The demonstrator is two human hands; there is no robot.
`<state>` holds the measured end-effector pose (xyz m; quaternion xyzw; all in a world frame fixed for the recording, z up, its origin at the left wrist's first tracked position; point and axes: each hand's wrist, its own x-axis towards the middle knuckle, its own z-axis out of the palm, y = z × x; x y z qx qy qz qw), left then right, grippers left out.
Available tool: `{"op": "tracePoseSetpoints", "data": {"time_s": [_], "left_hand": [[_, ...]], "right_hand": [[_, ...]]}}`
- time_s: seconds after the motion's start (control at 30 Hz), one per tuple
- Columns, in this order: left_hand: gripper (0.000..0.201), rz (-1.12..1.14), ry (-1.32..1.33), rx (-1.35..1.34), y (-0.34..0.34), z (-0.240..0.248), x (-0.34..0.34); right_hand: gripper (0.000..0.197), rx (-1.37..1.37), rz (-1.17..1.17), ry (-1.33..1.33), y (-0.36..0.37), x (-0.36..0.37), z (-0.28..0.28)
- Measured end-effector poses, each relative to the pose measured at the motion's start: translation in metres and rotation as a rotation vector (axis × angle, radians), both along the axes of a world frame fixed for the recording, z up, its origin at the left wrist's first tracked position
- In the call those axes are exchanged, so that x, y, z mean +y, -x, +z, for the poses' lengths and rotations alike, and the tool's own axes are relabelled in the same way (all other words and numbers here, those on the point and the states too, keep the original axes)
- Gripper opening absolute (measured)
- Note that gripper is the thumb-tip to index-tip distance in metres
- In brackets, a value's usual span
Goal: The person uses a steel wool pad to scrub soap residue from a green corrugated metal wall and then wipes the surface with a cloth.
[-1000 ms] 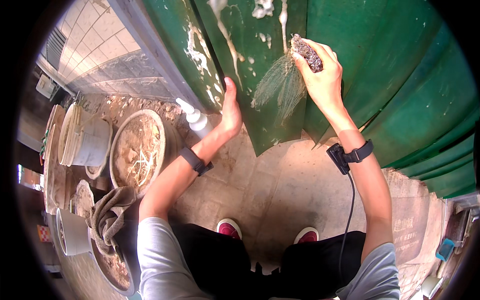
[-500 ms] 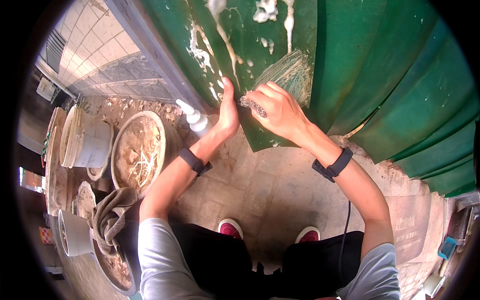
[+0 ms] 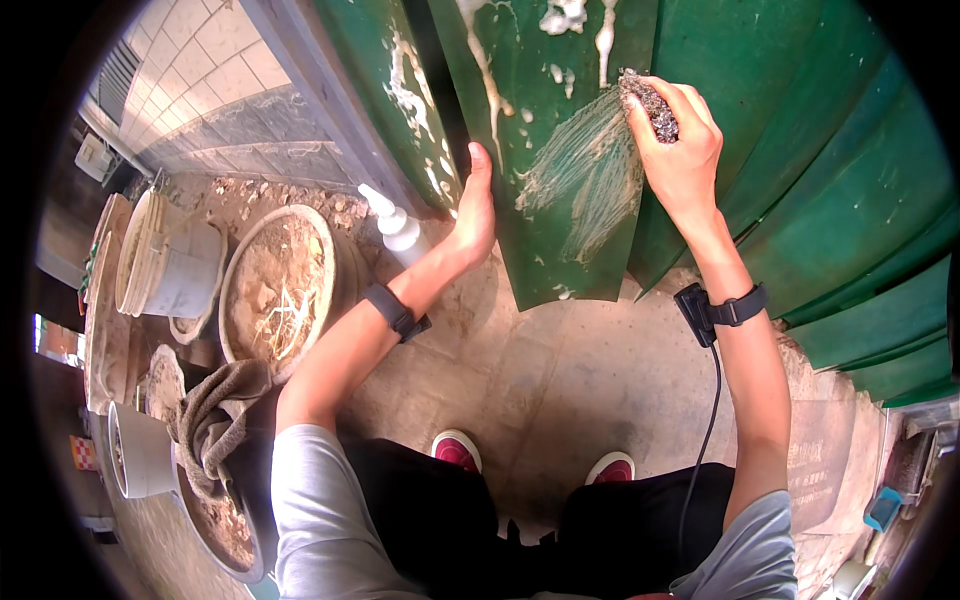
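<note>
A green curtain strip [image 3: 560, 270] hangs before me, streaked with white foam [image 3: 565, 15] in its upper part and pale scrubbed lather lower down. My right hand [image 3: 688, 150] is closed around a metal scouring pad [image 3: 655, 108], at the strip's right edge beside the top of the lather. My left hand [image 3: 474, 215] is against the strip's left edge, thumb pointing up; its other fingers are out of sight, apparently behind the strip. Just left of that hand stands a white spray bottle [image 3: 402, 235], partly covered by my forearm.
More green strips [image 3: 800, 180] hang to the right. At left are a grey door frame [image 3: 330, 100], a round tub [image 3: 275, 290] with dirt and straw, stacked white buckets [image 3: 175, 265], a brown cloth [image 3: 215, 420] and a white pot [image 3: 140, 450]. A cable [image 3: 705, 440] hangs from my right wristband.
My right hand has moved up and right with the scouring pad, uncovering a wider fan of lather. A dark gap has opened along the strip's left edge. My left hand has shifted slightly right.
</note>
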<state>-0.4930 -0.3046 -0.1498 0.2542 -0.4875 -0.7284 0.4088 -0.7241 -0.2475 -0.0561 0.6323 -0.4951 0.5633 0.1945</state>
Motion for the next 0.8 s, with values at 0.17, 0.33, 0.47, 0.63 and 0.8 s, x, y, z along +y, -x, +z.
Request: {"op": "tracePoseSetpoints", "data": {"time_s": [0.17, 0.33, 0.47, 0.63, 0.8], "left_hand": [[0.091, 0.029, -0.058, 0.045, 0.005, 0.004, 0.005], [0.087, 0.068, -0.091, -0.014, -0.008, 0.004, -0.001], [0.086, 0.089, -0.037, -0.022, -0.006, 0.005, 0.0], [0.092, 0.048, -0.011, 0.011, -0.007, -0.007, -0.013], [0.097, 0.02, 0.03, -0.038, -0.005, -0.009, -0.013]], "right_hand": [[0.022, 0.107, 0.188, -0.243, -0.041, 0.004, -0.026], [0.026, 0.34, 0.436, -0.389, -0.078, 0.01, -0.056], [0.027, 0.376, 0.415, -0.327, -0.075, 0.013, -0.054], [0.023, 0.099, 0.172, -0.025, -0.039, 0.007, -0.011], [0.024, -0.076, -0.064, 0.226, -0.002, 0.001, 0.025]]}}
